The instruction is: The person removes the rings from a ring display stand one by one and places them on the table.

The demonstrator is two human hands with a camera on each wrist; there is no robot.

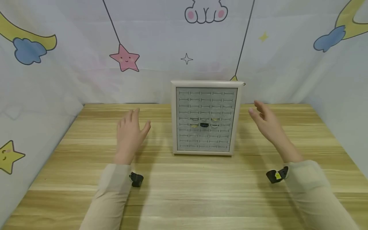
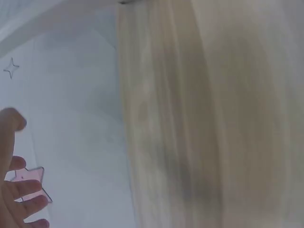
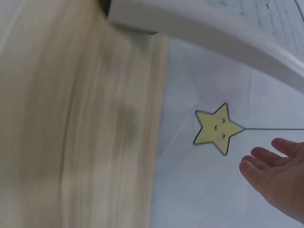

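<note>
A white-framed ring display board [image 1: 204,140] with a grey slotted panel stands upright toward the back of the table. Several rings sit in its middle rows, among them a black ring [image 1: 204,125], a gold ring [image 1: 194,126] and a silver ring [image 1: 214,126]. To the board's left, my left hand [image 1: 129,134] is held apart from it, fingers spread and thumb out, with nothing in it. On the other side my right hand [image 1: 268,126] hovers near the frame's right edge, fingers loosely bent and holding nothing. Part of the white frame [image 3: 204,33] crosses the top of the right wrist view.
The wood-grain table [image 1: 184,191] reaches back to a white curtain [image 1: 161,38] printed with stars, moons and clouds. Pale walls of cloth stand at left and right. Both wrists carry a small black camera, one on the left sleeve [image 1: 112,185].
</note>
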